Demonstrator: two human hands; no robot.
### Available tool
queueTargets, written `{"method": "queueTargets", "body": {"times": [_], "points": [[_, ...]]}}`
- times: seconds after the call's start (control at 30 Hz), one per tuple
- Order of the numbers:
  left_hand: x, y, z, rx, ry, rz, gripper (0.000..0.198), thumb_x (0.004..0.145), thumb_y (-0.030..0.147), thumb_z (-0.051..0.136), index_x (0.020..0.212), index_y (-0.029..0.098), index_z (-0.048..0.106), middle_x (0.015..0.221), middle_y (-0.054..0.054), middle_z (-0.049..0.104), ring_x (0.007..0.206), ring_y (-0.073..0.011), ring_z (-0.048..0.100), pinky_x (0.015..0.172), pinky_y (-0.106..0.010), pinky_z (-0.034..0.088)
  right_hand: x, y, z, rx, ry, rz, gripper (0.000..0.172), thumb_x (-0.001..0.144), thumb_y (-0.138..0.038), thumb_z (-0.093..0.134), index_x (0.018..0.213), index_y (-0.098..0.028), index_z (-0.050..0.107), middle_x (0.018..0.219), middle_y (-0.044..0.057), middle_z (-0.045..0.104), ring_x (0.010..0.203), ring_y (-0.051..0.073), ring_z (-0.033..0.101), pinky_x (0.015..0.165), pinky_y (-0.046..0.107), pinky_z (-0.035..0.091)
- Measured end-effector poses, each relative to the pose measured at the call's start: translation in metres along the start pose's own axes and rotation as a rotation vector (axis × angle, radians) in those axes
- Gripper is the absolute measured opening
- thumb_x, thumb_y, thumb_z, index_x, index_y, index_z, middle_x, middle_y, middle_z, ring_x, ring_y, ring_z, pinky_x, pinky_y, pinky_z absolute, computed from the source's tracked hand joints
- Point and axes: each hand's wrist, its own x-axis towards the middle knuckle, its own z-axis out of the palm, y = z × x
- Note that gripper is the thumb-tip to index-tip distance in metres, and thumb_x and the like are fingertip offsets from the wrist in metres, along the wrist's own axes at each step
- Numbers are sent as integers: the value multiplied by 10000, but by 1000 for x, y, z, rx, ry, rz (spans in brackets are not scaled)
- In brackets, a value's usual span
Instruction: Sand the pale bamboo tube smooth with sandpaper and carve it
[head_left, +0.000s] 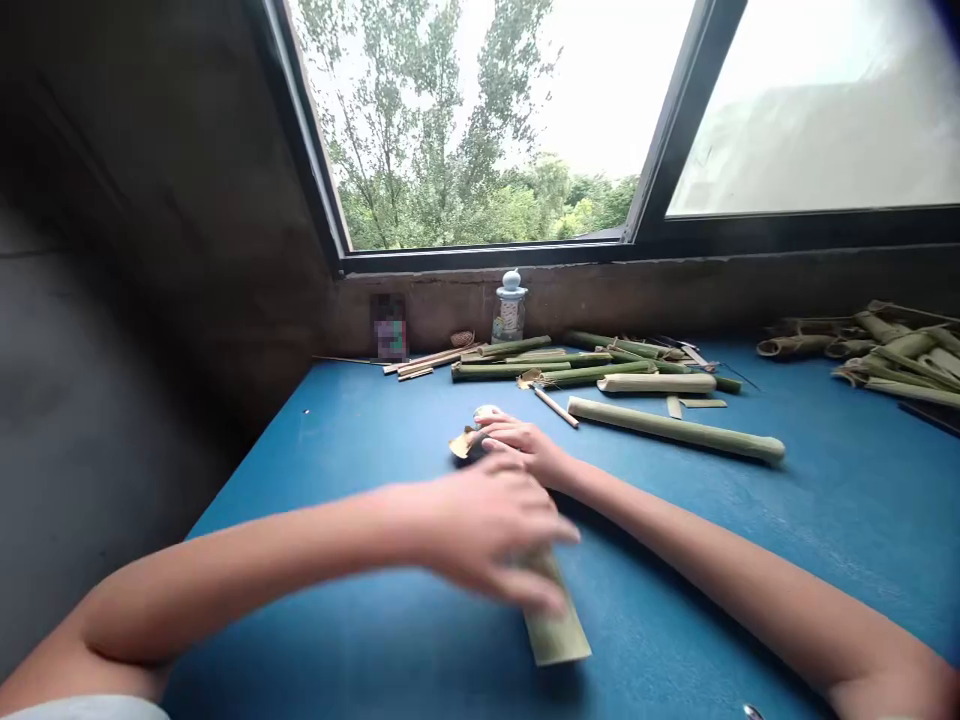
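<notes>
Head view, catalogue of one work surface, a blue-painted tabletop (300,490). Item one: left hand (487,530), blurred by motion, fingers spread over the middle of a short green bamboo section (556,628); whether this hand grips or only passes above cannot be told. Item two: right hand (521,445), fingers curled and closed over the far end of that same section, its pale cut tip showing just past the fingertips. Item three: the bamboo section itself, lying between the two hands and running away from the person, its near end sticking out below the left hand over the blue surface. Item four: a dry, papery tan sheath (463,444), attached to or touching the far end, just beside the right hand. Item five: a long green bamboo stalk (675,430), lying apart to the right of the hands, near a pale peeled length (656,383) and a thin light stick (555,407). Item six: a loose row of green stalks (525,368) beside a few thin splints (424,360), along the back edge. Item seven: a heap of curved bamboo pieces (892,350) at the far right. Item eight: a small bottle with a pale blue cap (510,308), standing upright on the concrete ledge (637,295) beneath an open window (480,130).
</notes>
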Motion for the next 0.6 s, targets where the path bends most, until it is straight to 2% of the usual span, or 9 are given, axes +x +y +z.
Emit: {"method": "queueTargets", "body": {"times": [0.07,0.1,0.13,0.2,0.27,0.37,0.43,0.5,0.6], "points": [[-18,27,40,44,-248,159,403,894,565,603,1068,219,716,1031,-98,737,1076,-266,658,1013,-368,478,-1,4,2,-8,34,13,502,1056,-483,379,994,-156,755,1007,119,769,1221,267,611,1172,531,349],[-25,32,53,54,-320,197,425,878,589,621,1053,210,699,1040,-110,727,1096,-280,641,1058,-401,435,-2,6,1,-12,45,18,514,1054,-495,377,989,-154,756,1005,119,769,1221,267,614,1171,524,357],[-31,34,60,39,-345,207,427,855,613,640,980,208,687,983,-103,719,1056,-280,639,1075,-417,410,-2,9,-1,-19,54,27,525,1050,-510,374,999,-154,757,1028,122,767,1237,271,608,1173,521,359],[-40,31,62,-31,-341,209,412,814,632,671,808,222,627,813,-59,675,892,-241,622,1074,-420,396,-2,14,-6,-37,71,56,542,1042,-540,372,1044,-156,754,1120,137,753,1305,293,571,1188,542,332],[-50,28,55,-112,-325,204,386,786,588,699,737,229,566,734,-24,629,789,-203,578,1075,-415,388,-2,20,-12,-56,90,95,552,1038,-554,367,1085,-158,748,1214,149,726,1372,318,519,1209,576,276],[-74,29,34,-194,-337,169,221,797,377,673,720,239,519,707,-4,601,787,-181,563,1073,-395,391,-2,26,-16,-67,99,139,561,1036,-567,357,1118,-164,739,1259,142,709,1394,319,501,1220,561,261],[-92,32,19,-212,-320,125,174,778,253,624,695,240,472,677,0,575,787,-177,560,1048,-377,414,-1,28,-15,-68,101,151,578,1035,-578,345,1128,-158,731,1261,139,707,1387,308,508,1209,519,302],[-109,33,5,-211,-275,94,182,772,208,592,683,235,435,663,3,562,772,-175,556,1037,-372,426,2,27,-13,-70,100,160,586,1037,-579,340,1110,-147,729,1231,134,716,1343,296,546,1174,472,362],[-128,28,-9,-45,-240,91,124,848,212,556,737,237,509,718,-9,600,802,-181,585,1057,-373,420,6,25,-10,-83,102,185,575,1042,-569,336,1063,-152,732,1112,103,746,1135,262,664,1043,406,481]]}}
